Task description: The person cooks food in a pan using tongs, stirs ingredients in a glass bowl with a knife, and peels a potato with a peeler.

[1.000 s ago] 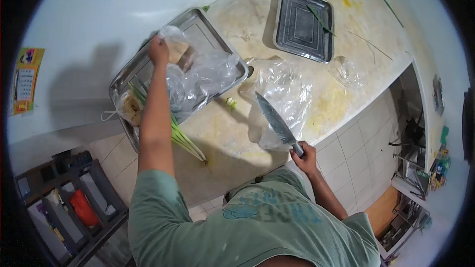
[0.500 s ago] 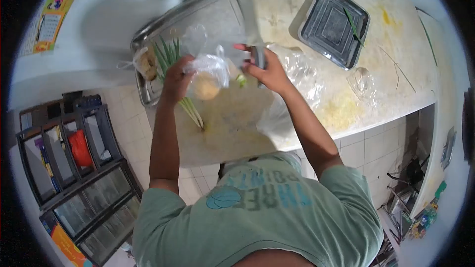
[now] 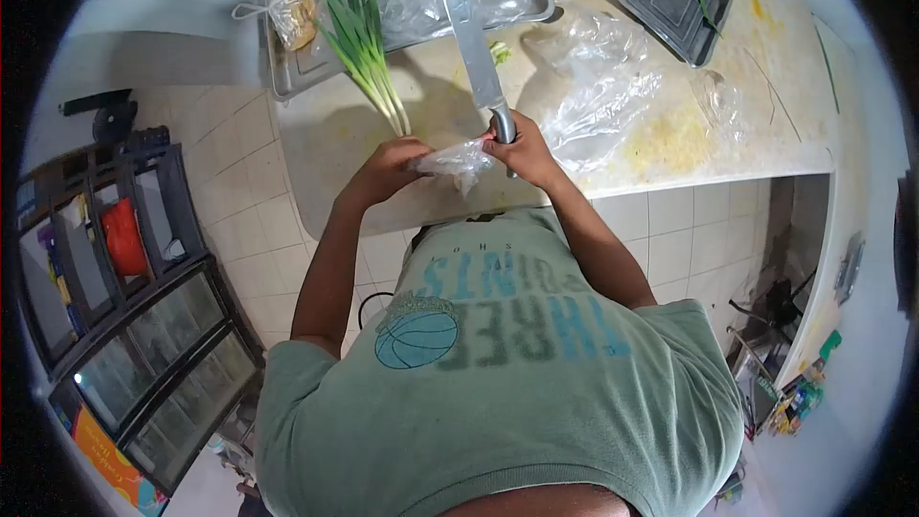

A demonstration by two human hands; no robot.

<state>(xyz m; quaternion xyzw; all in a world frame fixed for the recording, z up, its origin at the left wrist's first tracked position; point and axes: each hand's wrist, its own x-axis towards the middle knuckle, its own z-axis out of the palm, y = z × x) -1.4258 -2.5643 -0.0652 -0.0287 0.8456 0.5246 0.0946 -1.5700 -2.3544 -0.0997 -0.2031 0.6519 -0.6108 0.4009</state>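
My left hand (image 3: 391, 170) is closed on one side of a small clear plastic bag (image 3: 456, 163), low over the table's near edge. My right hand (image 3: 525, 155) is wrapped round the handle of a large knife (image 3: 469, 43), its blade pointing away from me. The fingers of that same hand also touch the bag's other side. What the bag contains, if anything, I cannot make out. Just beyond my left hand lies a bunch of green onions (image 3: 364, 43), its leaves over a metal tray (image 3: 275, 67). A small green scrap (image 3: 499, 53) sits beside the blade.
In the metal tray are a tied bag of brownish food (image 3: 295, 17) and crumpled clear plastic (image 3: 412, 0). Loose clear plastic (image 3: 608, 77) spreads right of the knife. A smaller dark tray (image 3: 661, 14) holds a green leaf (image 3: 704, 5). A dark shelf cabinet (image 3: 144, 325) stands at left.
Both hands have come down toward my body with the small bag and the knife. The round yellowish thing seen at the bag before no longer shows. The view has tilted downward.
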